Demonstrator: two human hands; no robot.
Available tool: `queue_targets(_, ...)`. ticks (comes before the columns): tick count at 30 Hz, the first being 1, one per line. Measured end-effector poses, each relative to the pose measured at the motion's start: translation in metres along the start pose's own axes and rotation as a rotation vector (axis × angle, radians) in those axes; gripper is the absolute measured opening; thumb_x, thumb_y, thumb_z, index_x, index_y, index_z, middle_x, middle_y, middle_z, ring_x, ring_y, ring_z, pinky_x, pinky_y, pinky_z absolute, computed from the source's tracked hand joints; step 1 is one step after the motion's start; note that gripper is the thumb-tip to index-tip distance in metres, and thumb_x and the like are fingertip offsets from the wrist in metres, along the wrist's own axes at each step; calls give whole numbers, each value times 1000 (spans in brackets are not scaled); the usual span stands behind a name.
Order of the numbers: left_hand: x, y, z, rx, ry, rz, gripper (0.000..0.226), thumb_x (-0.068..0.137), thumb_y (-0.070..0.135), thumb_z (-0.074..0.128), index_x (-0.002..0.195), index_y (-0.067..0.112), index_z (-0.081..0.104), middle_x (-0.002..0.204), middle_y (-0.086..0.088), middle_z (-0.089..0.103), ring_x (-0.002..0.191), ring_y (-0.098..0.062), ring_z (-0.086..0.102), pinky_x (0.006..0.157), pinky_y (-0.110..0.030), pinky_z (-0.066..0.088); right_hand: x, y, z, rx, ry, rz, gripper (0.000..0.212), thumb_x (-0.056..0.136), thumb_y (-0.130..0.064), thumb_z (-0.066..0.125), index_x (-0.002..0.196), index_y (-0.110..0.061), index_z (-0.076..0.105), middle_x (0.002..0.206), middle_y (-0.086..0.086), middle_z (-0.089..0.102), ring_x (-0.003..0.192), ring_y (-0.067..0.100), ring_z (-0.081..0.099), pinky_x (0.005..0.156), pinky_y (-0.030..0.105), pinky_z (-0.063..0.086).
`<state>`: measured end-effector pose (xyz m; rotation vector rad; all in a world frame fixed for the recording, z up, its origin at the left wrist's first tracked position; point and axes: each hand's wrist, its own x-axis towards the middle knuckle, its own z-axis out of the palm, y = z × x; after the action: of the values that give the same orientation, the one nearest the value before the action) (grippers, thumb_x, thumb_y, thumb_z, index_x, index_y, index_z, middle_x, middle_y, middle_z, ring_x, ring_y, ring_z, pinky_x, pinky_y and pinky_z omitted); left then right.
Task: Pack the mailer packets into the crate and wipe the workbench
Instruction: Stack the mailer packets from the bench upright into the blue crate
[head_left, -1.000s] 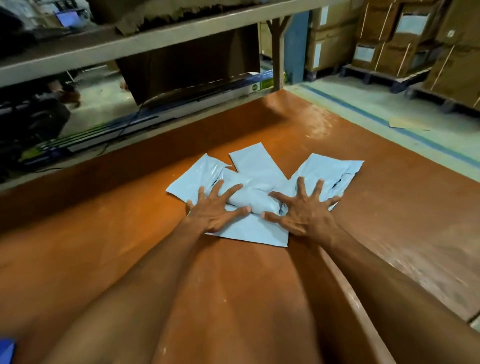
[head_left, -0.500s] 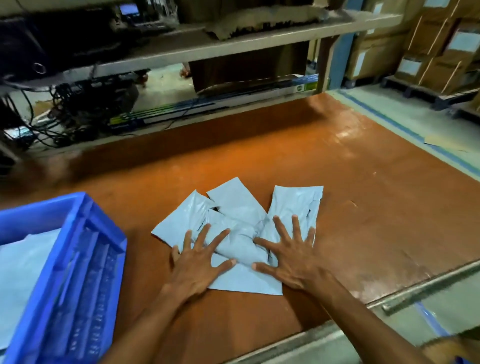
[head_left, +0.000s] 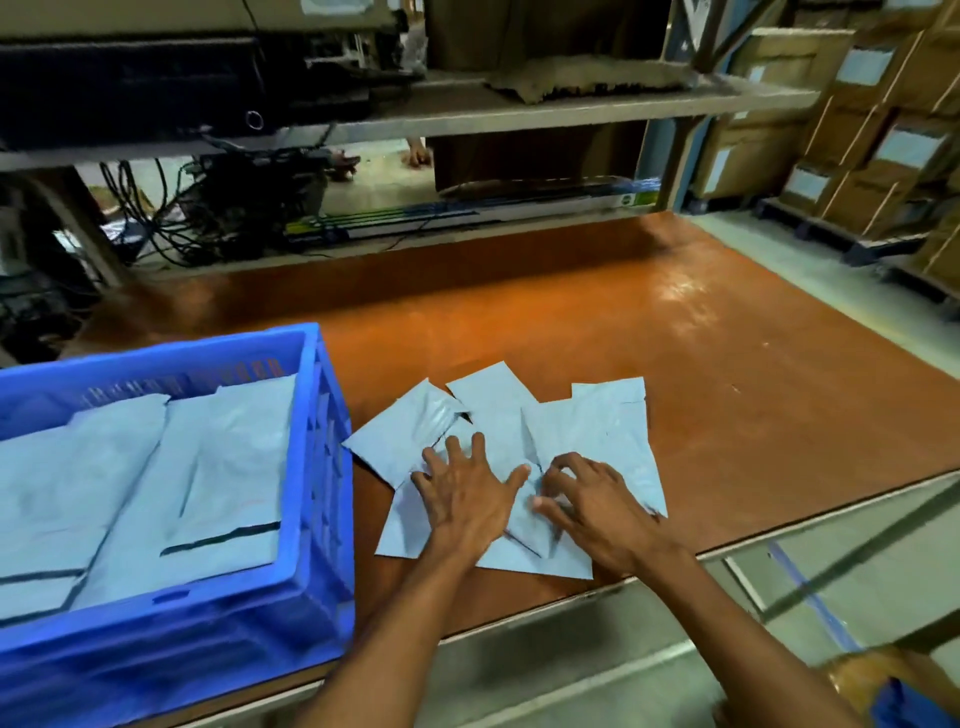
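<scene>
Several packets (head_left: 156, 493) lie flat in blue slotted plastic crate (head_left: 324, 467), far left. Left hand (head_left: 467, 499) spread flat, pressing loose packets (head_left: 608, 431) fanned on glossy brown tabletop (head_left: 675, 338) just beside crate. Right hand (head_left: 592, 509) fingers bent on pile; pinching or not, cannot tell. Thin slick plastic slides: square pile first, grip whole stack, then lift.

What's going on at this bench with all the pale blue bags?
A person is gathering a loose pile of mailer packets on the orange workbench. The left hand presses flat on the pile. The right hand has its fingers curled onto it, though a firm grip isn't clear. The blue crate beside it already holds several more.
</scene>
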<state>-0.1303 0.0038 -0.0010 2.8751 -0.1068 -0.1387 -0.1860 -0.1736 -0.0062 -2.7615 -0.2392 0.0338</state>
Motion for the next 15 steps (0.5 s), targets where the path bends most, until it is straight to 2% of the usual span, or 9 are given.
queue_targets(2,-1,3,2,13,-123,20,88,85,78,41,155,31,18,165,-9,8,149,-43,7,116,-60,19,-7,-5,0,-6,35,27,27,101,-48,42,120,-32,51,131,-5,53,110,17,57,102,35,45)
queue_targets(5,5,-12,-5,32,-215,126,69,97,46,51,155,30,18,166,-7,4,148,-43,5,115,-57,22,-15,-2,0,56,79,107,17,100,-38,49,116,-39,43,126,-6,55,100,19,63,89,33,54)
queue_targets(7,7,-22,-14,64,-269,174,65,98,23,48,155,33,19,166,-3,-3,149,-43,-1,117,-59,17,-16,0,4,68,121,184,24,99,-43,51,121,-44,42,137,-6,52,111,21,62,96,38,53)
queue_targets(8,7,-26,-16,72,-278,178,65,98,20,46,155,34,20,166,-1,-6,149,-45,-4,118,-60,13,-14,-1,7,37,125,238,34,98,-50,48,130,-44,41,147,-6,46,123,23,56,105,42,47)
queue_targets(9,5,-28,-17,62,-273,180,63,99,23,45,155,35,20,166,0,-8,149,-46,-6,118,-61,10,-11,-3,10,-6,104,289,46,96,-58,43,140,-43,36,156,-5,35,135,25,45,111,47,38)
queue_targets(11,1,-32,-11,-3,-258,188,61,101,44,41,156,37,16,166,2,-10,149,-47,-9,118,-62,6,-3,-13,19,-104,10,338,65,92,-72,29,151,-45,20,165,-4,15,148,30,22,116,56,22)
queue_targets(13,-3,-39,1,-8,-236,211,69,98,62,37,156,41,6,166,5,-14,149,-45,-8,117,-62,4,0,-19,30,-208,-75,319,71,88,-77,13,153,-48,6,166,-5,0,152,33,4,119,59,10)
queue_targets(15,-7,-47,13,38,-169,241,72,97,64,35,156,43,-1,165,6,-15,149,-45,-1,117,-63,8,-2,-16,36,-266,-85,295,75,83,-79,3,152,-51,-1,166,-7,-6,152,33,-3,119,59,6)
